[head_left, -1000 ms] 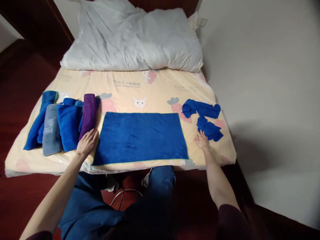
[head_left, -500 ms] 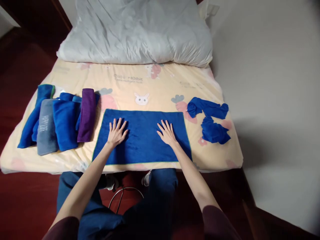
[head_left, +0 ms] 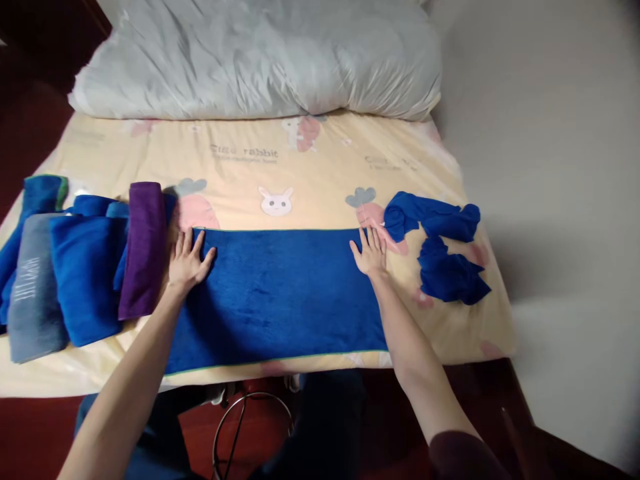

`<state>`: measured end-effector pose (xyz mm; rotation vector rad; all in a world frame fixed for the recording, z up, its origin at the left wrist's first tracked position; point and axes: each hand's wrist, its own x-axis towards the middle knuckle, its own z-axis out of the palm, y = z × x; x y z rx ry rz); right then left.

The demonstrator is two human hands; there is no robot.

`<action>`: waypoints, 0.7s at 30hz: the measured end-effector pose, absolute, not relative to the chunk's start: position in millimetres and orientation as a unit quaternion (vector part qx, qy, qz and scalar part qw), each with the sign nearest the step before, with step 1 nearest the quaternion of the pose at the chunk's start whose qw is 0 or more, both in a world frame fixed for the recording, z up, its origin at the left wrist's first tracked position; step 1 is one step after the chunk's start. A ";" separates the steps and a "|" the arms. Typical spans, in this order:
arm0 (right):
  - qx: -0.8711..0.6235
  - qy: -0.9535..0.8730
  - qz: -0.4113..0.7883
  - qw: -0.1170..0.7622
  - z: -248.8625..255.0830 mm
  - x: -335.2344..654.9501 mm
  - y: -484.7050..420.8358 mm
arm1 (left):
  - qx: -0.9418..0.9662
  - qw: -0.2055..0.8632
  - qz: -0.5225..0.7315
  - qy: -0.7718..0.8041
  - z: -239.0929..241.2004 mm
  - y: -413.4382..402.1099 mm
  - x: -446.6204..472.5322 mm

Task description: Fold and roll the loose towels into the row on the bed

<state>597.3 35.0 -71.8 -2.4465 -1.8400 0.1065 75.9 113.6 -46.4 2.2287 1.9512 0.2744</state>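
A blue towel [head_left: 285, 293] with a thin green edge lies spread flat near the front of the bed. My left hand [head_left: 187, 263] rests on its far left corner, fingers spread and pointing away from me. On the far right corner lies my right hand [head_left: 370, 253], also with fingers apart. Neither hand grips the cloth. Just left of my left hand is a folded purple towel [head_left: 143, 253]. To the right of my right hand lie two crumpled blue cloths, one long [head_left: 440, 217] and one bunched [head_left: 450, 272].
Folded towels lie at the left: a grey one [head_left: 35, 293] with white lettering and a blue one [head_left: 85, 280], among others. A large pale grey quilt [head_left: 260, 67] fills the bed's back. The bed [head_left: 320, 170] meets a wall [head_left: 550, 200] at right. A metal ring-shaped frame [head_left: 253, 397] stands below.
My hands have moved apart and outward, from the towel's middle area to its two far corners. The view has come closer to the bed.
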 end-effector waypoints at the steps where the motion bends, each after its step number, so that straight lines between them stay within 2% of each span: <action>1: -0.801 -0.597 0.027 0.034 -73.4 600.0 38.4 | 0.744 0.081 0.092 0.657 -47.2 117.3 75.9; 21: -0.828 -0.560 0.017 0.018 -75.8 602.5 42.8 | 0.713 0.089 0.112 0.686 -48.3 136.5 81.3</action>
